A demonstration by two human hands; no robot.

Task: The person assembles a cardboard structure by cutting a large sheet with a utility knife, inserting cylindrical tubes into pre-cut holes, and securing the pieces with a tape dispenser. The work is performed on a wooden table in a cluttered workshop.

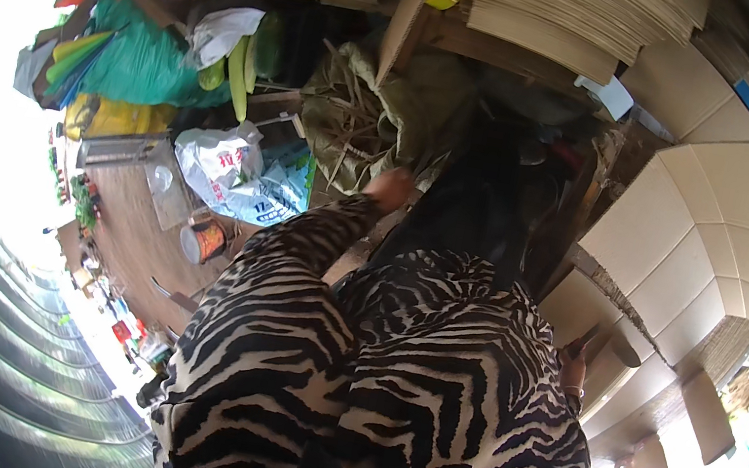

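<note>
My left hand reaches forward to the lower edge of an olive-green sack. It looks closed on the sack's edge, though its fingertips are hidden. Brown cardboard strips fill the sack's mouth. My right hand, with a band at the wrist, hangs low on the right beside a cardboard piece. A slim dark shape shows at its fingers, too small to name; the fingers themselves are mostly hidden. Both arms are in zebra-striped sleeves.
Flat cardboard stacks line the back. A large cardboard sheet leans on the right. White plastic bags, a green bag and an orange-and-dark tub sit to the left. Long green vegetables lie near the bags.
</note>
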